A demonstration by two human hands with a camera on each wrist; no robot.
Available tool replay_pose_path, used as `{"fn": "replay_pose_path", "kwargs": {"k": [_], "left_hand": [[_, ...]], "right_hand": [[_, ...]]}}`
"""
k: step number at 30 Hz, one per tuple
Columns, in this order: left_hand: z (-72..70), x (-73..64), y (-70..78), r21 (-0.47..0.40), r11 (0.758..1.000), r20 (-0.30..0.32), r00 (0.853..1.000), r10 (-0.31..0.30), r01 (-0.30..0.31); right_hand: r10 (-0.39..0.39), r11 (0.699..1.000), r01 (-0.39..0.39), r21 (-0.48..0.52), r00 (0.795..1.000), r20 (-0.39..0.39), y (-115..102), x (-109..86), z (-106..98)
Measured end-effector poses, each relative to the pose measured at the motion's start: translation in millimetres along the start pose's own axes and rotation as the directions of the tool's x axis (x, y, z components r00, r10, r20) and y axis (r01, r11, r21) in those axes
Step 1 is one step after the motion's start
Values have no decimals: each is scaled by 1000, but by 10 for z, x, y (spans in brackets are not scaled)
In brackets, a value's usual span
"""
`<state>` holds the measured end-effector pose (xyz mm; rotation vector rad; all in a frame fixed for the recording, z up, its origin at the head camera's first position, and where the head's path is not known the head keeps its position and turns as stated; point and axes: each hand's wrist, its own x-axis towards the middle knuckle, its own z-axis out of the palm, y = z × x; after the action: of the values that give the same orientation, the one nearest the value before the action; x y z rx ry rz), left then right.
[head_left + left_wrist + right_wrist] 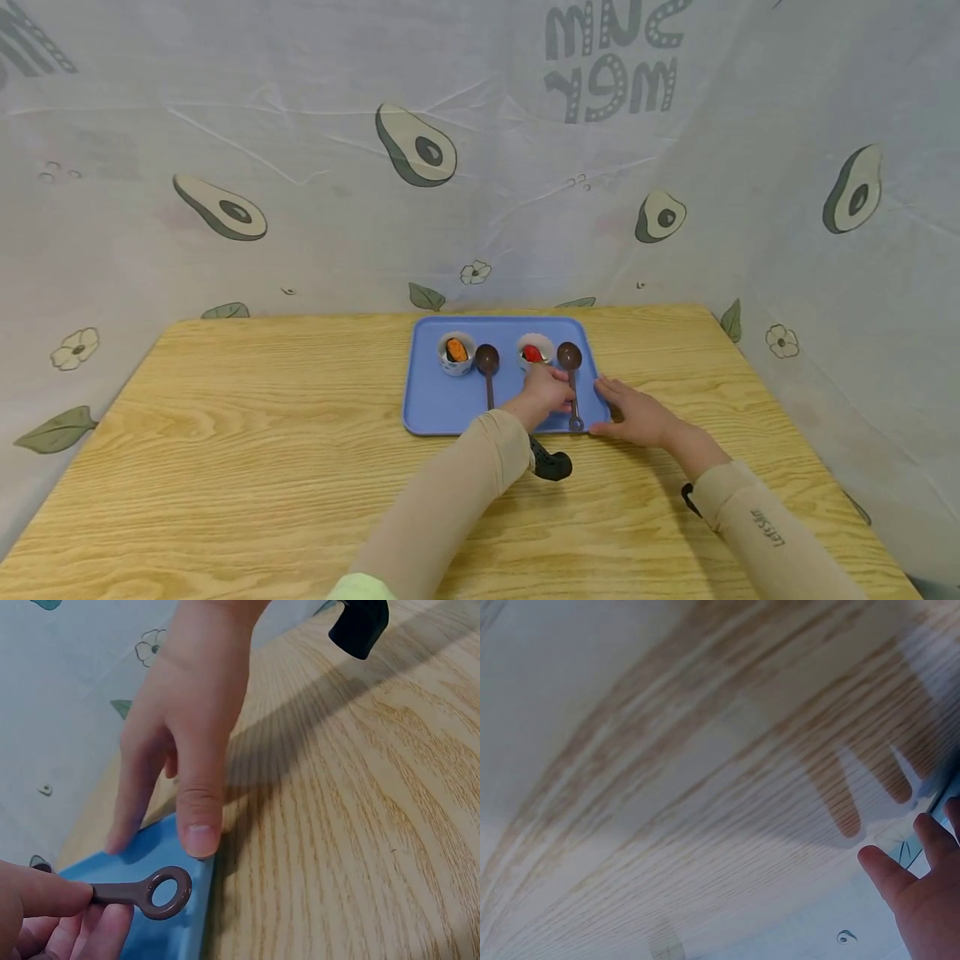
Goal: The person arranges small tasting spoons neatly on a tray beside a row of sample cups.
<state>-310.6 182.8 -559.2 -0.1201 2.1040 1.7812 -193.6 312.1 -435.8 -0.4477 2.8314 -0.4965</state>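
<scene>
On a blue tray (435, 408), my left hand (546, 390) pinches the handle of the right-hand brown spoon (569, 357) between thumb and fingers. The handle's ring end (166, 892) sticks out past my fingertips in the left wrist view. My right hand (637, 414) rests at the tray's right edge near its front corner, fingers extended, thumb on the rim. Just beyond my left hand is a white cup (534, 342) with a red piece inside, its front partly hidden. A second brown spoon (487, 360) lies left of it, its handle end hidden by my forearm.
Another patterned white cup (457, 367) with an orange-and-black piece stands at the tray's left. The tray lies near the far edge of the wood-grain table (262, 433). A curtain (315, 150) printed with avocados hangs behind and at the sides.
</scene>
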Motion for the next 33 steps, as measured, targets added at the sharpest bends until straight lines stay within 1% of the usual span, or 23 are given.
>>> {"fn": "replay_pose_path", "kwargs": {"k": [1, 2, 5, 6, 7, 8, 9, 11, 16, 17, 20, 22, 23, 24, 27, 30, 33], "left_hand": [[24, 53, -63, 11, 1000, -10, 1000, 19, -18], [33, 73, -94, 27, 999, -12, 1000, 18, -18], [14, 26, -86, 58, 998, -24, 1000, 8, -6], [11, 25, -89, 49, 999, -36, 999, 10, -8], [-4, -5, -70, 42, 999, -36, 999, 0, 1], [-21, -44, -32, 38, 999, -37, 999, -24, 25], [-32, -64, -13, 29, 999, -42, 999, -21, 22], [-70, -157, 68, 25, 999, -35, 999, -27, 28], [-156, -491, 347, 36, 998, -17, 998, -53, 54], [-145, -493, 330, 25, 999, -27, 999, -23, 24], [-164, -663, 467, 39, 999, -42, 999, -28, 30], [-181, -791, 571, 54, 998, -56, 998, -35, 38], [-178, -821, 597, 62, 997, -66, 997, -38, 42], [-198, -926, 698, 74, 994, -74, 995, -73, 78], [-193, -1037, 770, 116, 991, -109, 992, -56, 69], [-197, -1101, 805, 150, 987, -126, 991, -35, 54], [-204, -1107, 804, 182, 983, -126, 992, -14, 37]], "right_hand": [[0, 1000, 0, 0, 1000, 1, 0, 2, 2], [-1, 1000, 1, -6, 1000, 2, 1, 5, 5], [-3, 1000, 3, -9, 1000, 2, -2, 14, 13], [-5, 1000, 5, -13, 1000, 0, -4, 17, 15], [-5, 1000, 5, -13, 1000, -2, -5, 19, 15], [-6, 1000, 6, -13, 1000, -3, -7, 20, 15], [-6, 1000, 6, -12, 1000, -4, -8, 22, 15], [-6, 1000, 6, -11, 1000, -5, -5, 23, 15], [-13, 1000, 12, -12, 1000, -10, 16, 21, 24], [-14, 1000, 14, -12, 1000, -11, 18, 19, 25], [-18, 1000, 18, -5, 1000, -11, 20, 11, 27], [-17, 1000, 17, 0, 1000, -9, 22, 6, 28], [-15, 1000, 15, 1, 1000, -7, 24, 4, 29], [-15, 1000, 15, 3, 1000, -7, 26, 3, 30], [-11, 1000, 11, 1, 1000, -8, 37, 2, 34], [-8, 1000, 8, -2, 1000, -10, 48, 3, 40], [-3, 1000, 3, 0, 1000, -7, 57, 4, 43]]}}
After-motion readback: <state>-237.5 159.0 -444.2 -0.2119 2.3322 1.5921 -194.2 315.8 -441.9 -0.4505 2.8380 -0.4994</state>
